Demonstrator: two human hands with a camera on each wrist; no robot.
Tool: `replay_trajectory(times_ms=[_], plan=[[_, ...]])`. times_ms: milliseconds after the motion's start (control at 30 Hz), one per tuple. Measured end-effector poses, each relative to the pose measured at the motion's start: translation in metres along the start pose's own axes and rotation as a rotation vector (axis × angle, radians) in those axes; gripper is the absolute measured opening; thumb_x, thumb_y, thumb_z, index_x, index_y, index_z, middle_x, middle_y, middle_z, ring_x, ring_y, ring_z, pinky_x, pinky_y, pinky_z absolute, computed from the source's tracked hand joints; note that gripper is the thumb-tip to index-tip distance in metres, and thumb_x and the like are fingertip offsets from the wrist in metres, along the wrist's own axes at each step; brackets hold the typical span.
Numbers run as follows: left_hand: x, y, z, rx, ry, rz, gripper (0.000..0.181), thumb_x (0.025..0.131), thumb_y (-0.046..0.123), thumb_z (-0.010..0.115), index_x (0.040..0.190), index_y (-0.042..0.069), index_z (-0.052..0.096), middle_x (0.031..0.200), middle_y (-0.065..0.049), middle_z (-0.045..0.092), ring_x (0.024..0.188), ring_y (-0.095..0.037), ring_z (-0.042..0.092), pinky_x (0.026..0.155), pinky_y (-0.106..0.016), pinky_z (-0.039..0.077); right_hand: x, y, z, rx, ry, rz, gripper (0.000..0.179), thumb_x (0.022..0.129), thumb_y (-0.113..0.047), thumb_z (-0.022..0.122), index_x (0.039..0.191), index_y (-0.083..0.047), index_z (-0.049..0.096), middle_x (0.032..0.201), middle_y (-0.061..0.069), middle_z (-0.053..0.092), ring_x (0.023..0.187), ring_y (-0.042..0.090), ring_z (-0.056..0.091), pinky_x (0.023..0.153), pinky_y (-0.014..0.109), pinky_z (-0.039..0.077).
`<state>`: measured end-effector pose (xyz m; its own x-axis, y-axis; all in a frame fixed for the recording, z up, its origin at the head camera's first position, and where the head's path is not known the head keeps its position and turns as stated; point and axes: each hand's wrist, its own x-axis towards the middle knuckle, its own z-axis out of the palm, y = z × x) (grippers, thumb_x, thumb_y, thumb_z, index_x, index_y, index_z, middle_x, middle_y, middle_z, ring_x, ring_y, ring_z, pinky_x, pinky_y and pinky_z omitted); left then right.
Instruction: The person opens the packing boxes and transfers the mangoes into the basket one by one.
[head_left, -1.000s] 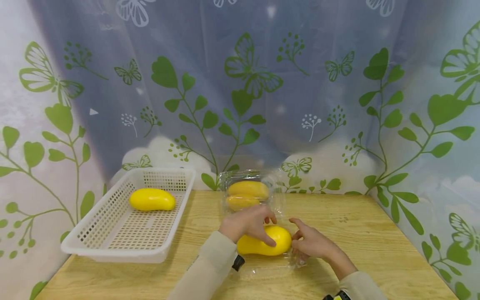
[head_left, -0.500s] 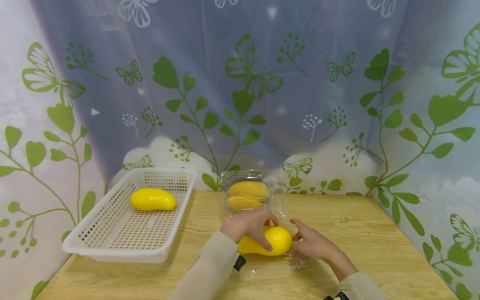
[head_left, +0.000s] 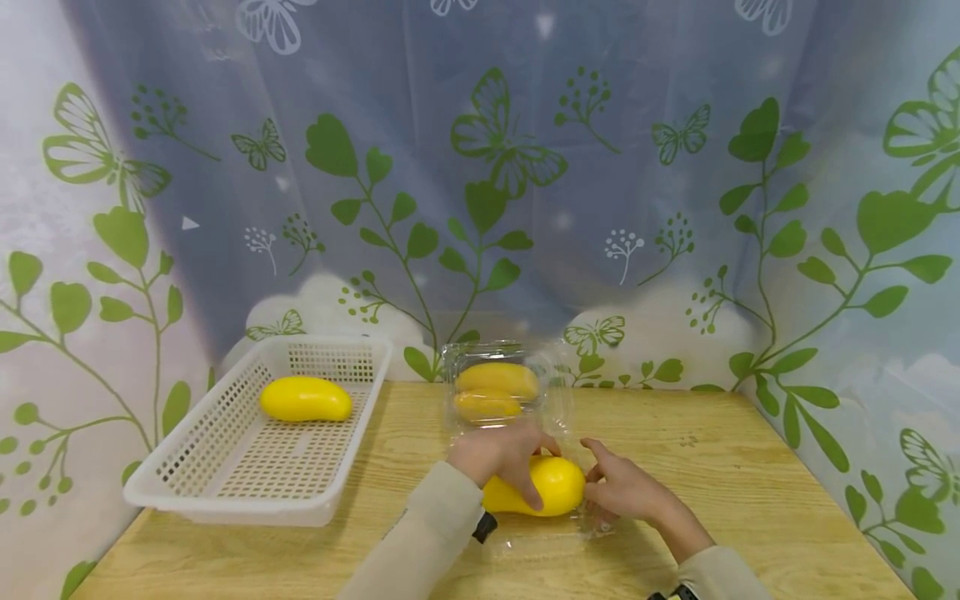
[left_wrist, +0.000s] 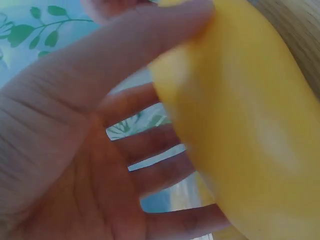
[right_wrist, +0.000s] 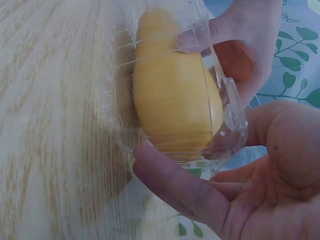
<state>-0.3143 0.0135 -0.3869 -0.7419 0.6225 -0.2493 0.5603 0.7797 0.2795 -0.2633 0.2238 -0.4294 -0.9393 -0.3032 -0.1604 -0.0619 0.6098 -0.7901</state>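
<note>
A smooth yellow mango-like fruit (head_left: 561,485) lies in a clear plastic clamshell container (head_left: 536,543) near the front of the table. My left hand (head_left: 498,456) grips the fruit from above and the left, its thumb on the near side. In the left wrist view, the fingers reach behind the fruit (left_wrist: 245,115). At the container's right end is my right hand (head_left: 630,487). The right wrist view shows its thumb and fingers holding the clear container's end wall (right_wrist: 227,145), just beside the fruit's thick end. The fruit's narrow end is partly hidden by my left hand.
On the left stands a white perforated basket (head_left: 330,504) with one yellow fruit (head_left: 306,399) inside. Behind my hands, another clear container section (head_left: 553,400) covers two yellow fruits (head_left: 497,381). A patterned curtain (head_left: 637,192) hangs along the wooden table's (head_left: 712,442) back edge.
My left hand and the fruit have shifted slightly to the right and toward the front. The right hand stays almost still at the container's end.
</note>
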Motion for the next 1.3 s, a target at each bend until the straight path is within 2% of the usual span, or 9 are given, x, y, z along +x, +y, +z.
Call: replay_trajectory(times_ms=[100,267,500,633,767,900,1133,1300], plan=[[0.0,0.0,0.003,0.022,-0.017,-0.012,0.078,0.071,0.043,0.095,0.14,0.033,0.061,0.135,0.007,0.063,0.121,-0.015,0.06,0.102,-0.039,0.054,0.0,0.0,0.0,-0.007,-0.001,-0.01,0.078,0.094,-0.004,0.058,0.16,0.007,0.018,0.107,0.02,0.071,0.052,0.018,0.058,0.055,0.037,0.055],[-0.001,-0.002,0.005,0.042,-0.012,-0.031,0.08,0.069,0.046,0.095,0.14,0.035,0.059,0.14,0.012,0.062,0.125,-0.015,0.059,0.103,-0.04,0.053,0.0,-0.002,-0.001,-0.011,-0.005,-0.019,0.079,0.094,-0.004,0.058,0.16,0.007,0.016,0.108,0.021,0.07,0.055,0.019,0.064,0.056,0.036,0.058],[-0.002,-0.001,0.005,0.046,-0.007,-0.017,0.081,0.07,0.045,0.094,0.141,0.033,0.058,0.14,0.012,0.062,0.127,-0.015,0.058,0.105,-0.039,0.052,-0.001,-0.003,-0.003,0.013,-0.014,-0.015,0.08,0.094,-0.004,0.059,0.16,0.007,0.015,0.109,0.023,0.07,0.059,0.022,0.069,0.056,0.037,0.06],[-0.001,-0.001,0.005,0.042,0.005,0.012,0.083,0.071,0.045,0.094,0.144,0.031,0.057,0.141,0.01,0.062,0.125,-0.014,0.059,0.104,-0.037,0.053,-0.001,-0.004,-0.003,0.024,-0.012,-0.023,0.08,0.093,-0.003,0.059,0.16,0.008,0.016,0.11,0.024,0.07,0.057,0.022,0.068,0.054,0.038,0.06],[-0.001,-0.001,0.001,0.053,0.038,0.057,0.081,0.071,0.045,0.094,0.141,0.028,0.059,0.135,0.009,0.065,0.115,-0.012,0.062,0.099,-0.032,0.054,-0.002,-0.004,-0.003,0.032,-0.004,-0.03,0.08,0.092,-0.002,0.06,0.159,0.008,0.018,0.108,0.023,0.069,0.057,0.021,0.067,0.055,0.039,0.06],[-0.005,-0.001,-0.004,0.051,0.055,0.075,0.078,0.07,0.044,0.095,0.138,0.028,0.061,0.131,0.008,0.065,0.109,-0.011,0.062,0.094,-0.032,0.055,-0.002,-0.003,-0.002,0.027,0.0,-0.028,0.08,0.092,-0.002,0.06,0.159,0.008,0.018,0.105,0.021,0.069,0.056,0.02,0.066,0.055,0.038,0.06],[-0.013,0.001,-0.011,0.03,0.066,0.052,0.079,0.069,0.044,0.095,0.139,0.032,0.059,0.135,0.011,0.064,0.115,-0.012,0.062,0.097,-0.035,0.055,-0.002,-0.002,-0.003,0.023,0.001,-0.021,0.08,0.091,-0.001,0.059,0.159,0.009,0.018,0.104,0.022,0.069,0.054,0.019,0.065,0.054,0.036,0.059],[-0.02,0.001,-0.016,0.016,0.078,0.051,0.082,0.071,0.042,0.095,0.142,0.03,0.058,0.138,0.011,0.063,0.117,-0.01,0.062,0.098,-0.032,0.054,-0.003,-0.003,-0.003,0.024,0.008,-0.017,0.076,0.095,-0.002,0.058,0.159,0.009,0.018,0.103,0.022,0.07,0.053,0.019,0.065,0.053,0.037,0.059]])
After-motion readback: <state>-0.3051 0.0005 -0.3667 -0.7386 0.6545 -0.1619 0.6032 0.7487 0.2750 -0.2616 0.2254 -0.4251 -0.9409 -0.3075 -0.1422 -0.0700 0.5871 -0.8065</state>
